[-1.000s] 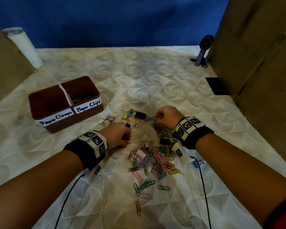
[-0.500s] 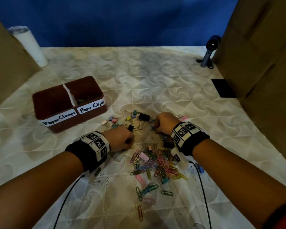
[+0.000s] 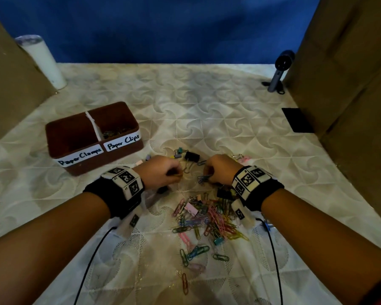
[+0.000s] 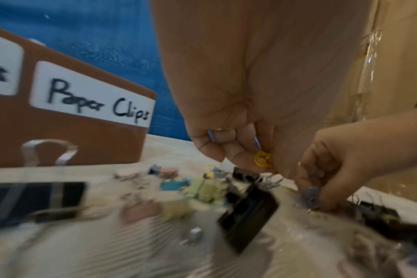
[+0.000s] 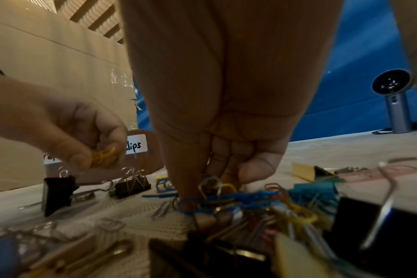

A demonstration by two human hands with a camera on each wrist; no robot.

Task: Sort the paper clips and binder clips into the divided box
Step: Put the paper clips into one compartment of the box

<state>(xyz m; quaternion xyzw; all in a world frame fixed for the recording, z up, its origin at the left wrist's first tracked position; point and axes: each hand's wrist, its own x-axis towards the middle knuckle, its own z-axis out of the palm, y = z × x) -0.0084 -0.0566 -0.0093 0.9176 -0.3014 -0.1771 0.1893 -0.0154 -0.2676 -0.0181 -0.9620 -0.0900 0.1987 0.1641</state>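
A brown divided box (image 3: 59, 137) labelled "Paper Clamps" and "Paper Clips" sits at the left; its right compartment holds several paper clips (image 3: 113, 133). A heap of coloured paper clips and binder clips (image 3: 207, 216) lies on the cloth before me. My left hand (image 3: 161, 173) is curled and pinches yellow paper clips (image 4: 262, 159), with more clips inside the fist. My right hand (image 3: 220, 170) is curled at the heap's far edge and pinches blue paper clips (image 5: 202, 203). A black binder clip (image 3: 191, 156) lies between the hands.
Cardboard walls (image 3: 350, 84) rise on both sides. A white tumbler (image 3: 44, 60) stands at the back left, a small camera on a stand (image 3: 280, 71) at the back right, and a black pad (image 3: 297, 119) beside the right wall. More small binder clips (image 3: 178, 150) lie near the box.
Both hands have risen a little from the cloth with clips in their fingers; the right hand has drawn blue clips out of the heap. The head view has shifted slightly.
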